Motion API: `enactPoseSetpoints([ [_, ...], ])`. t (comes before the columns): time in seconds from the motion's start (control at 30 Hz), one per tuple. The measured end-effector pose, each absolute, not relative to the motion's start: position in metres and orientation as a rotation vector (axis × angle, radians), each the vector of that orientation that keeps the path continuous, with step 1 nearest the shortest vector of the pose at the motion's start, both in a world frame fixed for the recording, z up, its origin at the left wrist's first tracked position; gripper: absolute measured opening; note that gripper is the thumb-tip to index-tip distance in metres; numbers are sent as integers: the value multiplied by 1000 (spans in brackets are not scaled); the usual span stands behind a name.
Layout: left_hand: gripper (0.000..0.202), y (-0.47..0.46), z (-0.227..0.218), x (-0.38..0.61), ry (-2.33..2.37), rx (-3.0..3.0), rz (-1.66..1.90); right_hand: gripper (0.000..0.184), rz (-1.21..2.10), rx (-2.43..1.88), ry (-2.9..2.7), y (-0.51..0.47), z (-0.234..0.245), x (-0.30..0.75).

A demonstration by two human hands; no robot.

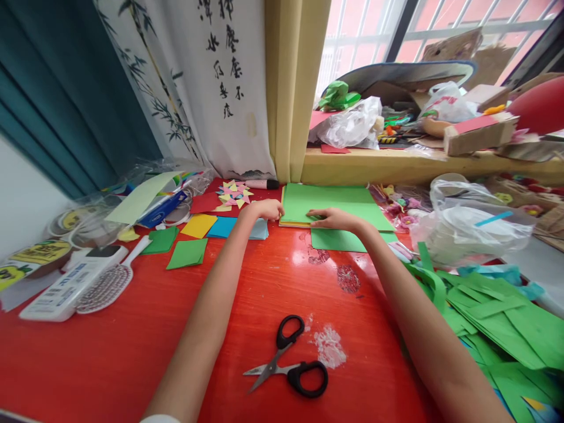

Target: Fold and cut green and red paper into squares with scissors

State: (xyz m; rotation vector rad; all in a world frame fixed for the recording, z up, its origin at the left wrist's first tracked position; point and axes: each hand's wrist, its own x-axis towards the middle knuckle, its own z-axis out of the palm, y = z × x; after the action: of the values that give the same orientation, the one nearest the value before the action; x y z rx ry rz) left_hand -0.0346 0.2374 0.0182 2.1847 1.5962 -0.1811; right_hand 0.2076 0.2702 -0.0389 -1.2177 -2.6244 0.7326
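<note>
A stack of coloured paper (pixel 339 197), with a green sheet on top and a yellow edge below, lies at the back of the red table. My left hand (pixel 267 210) is at the stack's left edge, fingers curled together; whether a sheet is between them is hidden. Over the front edge of the top sheet rests my right hand (pixel 330 219), its fingers stretched to the left and the thumb apart. Another green sheet (pixel 339 241) sticks out under the stack towards me. Black-handled scissors (pixel 277 367) lie with blades parted, near the table's front.
Small paper squares in green (pixel 187 254), yellow (pixel 199 226) and blue (pixel 222 227) lie left. Behind them is a folded paper star (pixel 235 194). A hairbrush (pixel 108 288) and white box (pixel 74 285) stand further left. Green paper pieces (pixel 506 317) heap up at right, by a plastic bag (pixel 476 223).
</note>
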Motion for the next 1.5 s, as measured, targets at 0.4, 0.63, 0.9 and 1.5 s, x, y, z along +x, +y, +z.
enactPoseSetpoints([
  [0.4, 59, 242, 4, -35, 1594, 2272, -89, 65, 757, -1235, -2584, 271, -41, 210],
  [0.63, 62, 248, -4, -39, 1548, 2253, -40, 62, 769, -1246, -2564, 272, -42, 210],
  [0.9, 63, 245, -1, -39, 1532, 2227, 11, 54, 1016, -1187, -2393, 262, -38, 215],
  [1.5, 28, 258, -29, -15, 1640, 1874, 952, 43, 756, -1277, -2240, 265, -41, 206],
])
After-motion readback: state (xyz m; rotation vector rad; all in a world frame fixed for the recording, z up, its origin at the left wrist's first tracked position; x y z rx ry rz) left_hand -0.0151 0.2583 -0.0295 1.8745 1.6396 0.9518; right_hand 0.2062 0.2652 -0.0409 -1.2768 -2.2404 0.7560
